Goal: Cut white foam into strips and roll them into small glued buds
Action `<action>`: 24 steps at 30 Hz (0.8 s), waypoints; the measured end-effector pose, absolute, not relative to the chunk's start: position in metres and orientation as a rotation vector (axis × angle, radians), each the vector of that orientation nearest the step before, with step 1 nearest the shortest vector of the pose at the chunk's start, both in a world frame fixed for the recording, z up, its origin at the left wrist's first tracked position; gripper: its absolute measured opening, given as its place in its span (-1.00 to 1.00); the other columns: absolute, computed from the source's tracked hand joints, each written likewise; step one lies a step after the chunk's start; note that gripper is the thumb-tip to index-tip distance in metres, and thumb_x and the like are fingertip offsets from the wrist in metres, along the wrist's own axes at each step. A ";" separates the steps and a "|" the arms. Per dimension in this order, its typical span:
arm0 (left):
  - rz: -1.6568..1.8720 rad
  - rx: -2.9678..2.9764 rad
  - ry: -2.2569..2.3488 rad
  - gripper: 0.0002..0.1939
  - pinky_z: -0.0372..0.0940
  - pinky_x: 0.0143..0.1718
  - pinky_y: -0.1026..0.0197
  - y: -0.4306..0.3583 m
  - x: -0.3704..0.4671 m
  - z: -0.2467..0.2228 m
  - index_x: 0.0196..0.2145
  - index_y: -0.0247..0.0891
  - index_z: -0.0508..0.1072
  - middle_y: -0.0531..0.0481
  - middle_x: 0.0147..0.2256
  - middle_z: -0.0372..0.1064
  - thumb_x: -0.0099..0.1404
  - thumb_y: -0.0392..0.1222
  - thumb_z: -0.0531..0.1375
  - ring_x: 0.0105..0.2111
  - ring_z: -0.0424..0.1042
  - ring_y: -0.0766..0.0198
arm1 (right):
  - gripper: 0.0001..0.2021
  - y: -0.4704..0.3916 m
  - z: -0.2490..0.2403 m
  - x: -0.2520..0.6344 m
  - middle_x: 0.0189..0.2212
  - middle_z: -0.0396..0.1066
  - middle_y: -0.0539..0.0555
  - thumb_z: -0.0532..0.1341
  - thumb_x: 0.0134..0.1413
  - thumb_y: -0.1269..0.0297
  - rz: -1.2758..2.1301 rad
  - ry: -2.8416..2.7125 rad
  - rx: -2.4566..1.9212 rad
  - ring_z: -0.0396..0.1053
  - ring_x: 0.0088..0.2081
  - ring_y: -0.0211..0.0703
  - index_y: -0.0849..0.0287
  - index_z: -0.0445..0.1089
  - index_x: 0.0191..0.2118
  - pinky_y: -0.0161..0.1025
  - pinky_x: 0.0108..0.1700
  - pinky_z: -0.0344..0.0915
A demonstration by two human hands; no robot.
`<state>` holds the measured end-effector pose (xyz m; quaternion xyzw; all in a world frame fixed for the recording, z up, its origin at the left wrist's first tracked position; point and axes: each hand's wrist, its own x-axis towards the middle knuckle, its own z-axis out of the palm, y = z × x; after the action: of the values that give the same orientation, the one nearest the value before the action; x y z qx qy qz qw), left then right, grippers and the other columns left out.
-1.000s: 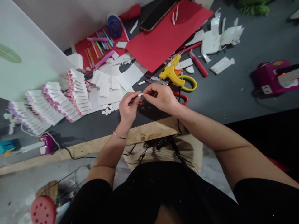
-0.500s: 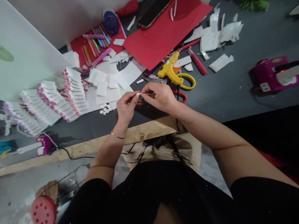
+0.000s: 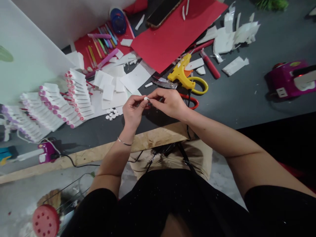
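Note:
My left hand (image 3: 134, 110) and my right hand (image 3: 170, 102) meet fingertip to fingertip over the front of the dark table. Pinched between them is a small white roll (image 3: 145, 98), its round end showing. Its material is too small to make out. Several similar small white rolls (image 3: 112, 114) lie in a loose pile left of my left hand. Just beyond my fingers lies a short white stick (image 3: 148, 85). Scissors with metal blades (image 3: 164, 84) rest beyond my right hand, partly covered by a yellow glue gun (image 3: 181, 74).
White cut sheets (image 3: 134, 79) and rows of white tubes with pink and purple ends (image 3: 76, 95) spread to the left. Red paper (image 3: 160, 49), a phone (image 3: 161, 13) and coloured pens (image 3: 105, 42) lie farther back. White scraps (image 3: 223, 41) and a purple device (image 3: 286, 79) are rightward.
The white piece between my fingertips has turned and now looks rounder, where before it looked longer. Both hands stay nearly in place. The whole view has shifted slightly.

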<state>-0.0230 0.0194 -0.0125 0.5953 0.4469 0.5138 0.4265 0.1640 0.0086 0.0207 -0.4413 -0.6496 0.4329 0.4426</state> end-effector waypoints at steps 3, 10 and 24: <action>1.270 1.539 1.099 -0.53 0.52 -0.43 0.28 0.021 -0.025 -0.015 -0.21 -0.13 0.64 0.06 -0.35 0.55 0.21 0.31 0.47 -0.45 0.54 0.35 | -0.78 0.009 0.019 0.164 -0.30 0.66 0.07 0.27 0.22 0.20 1.124 -1.560 -1.076 0.47 -0.36 -0.20 0.19 0.63 -0.21 -0.25 -0.24 0.43; 1.277 1.691 1.105 -0.62 0.53 -0.33 0.21 0.021 -0.028 -0.011 -0.10 -0.02 0.72 0.00 -0.21 0.60 0.30 0.26 0.43 -0.27 0.58 0.27 | -0.84 0.010 0.021 0.163 -0.40 0.59 0.04 0.31 0.17 0.21 1.172 -1.476 -1.092 0.44 -0.39 -0.23 0.19 0.57 -0.33 -0.27 -0.27 0.39; 1.213 1.610 1.080 -0.48 0.38 -0.41 0.26 0.022 -0.028 -0.007 -0.32 -0.14 0.55 0.10 -0.37 0.45 0.14 0.35 0.50 -0.46 0.42 0.39 | -0.83 0.009 0.024 0.170 -0.34 0.60 0.06 0.26 0.21 0.30 1.188 -1.609 -1.007 0.46 -0.35 -0.24 0.23 0.61 -0.22 -0.26 -0.21 0.42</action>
<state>-0.0279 0.0224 -0.0070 0.6406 0.4298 0.4829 0.4145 0.1701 0.0085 0.0235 -0.4048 -0.6465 0.4776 0.4360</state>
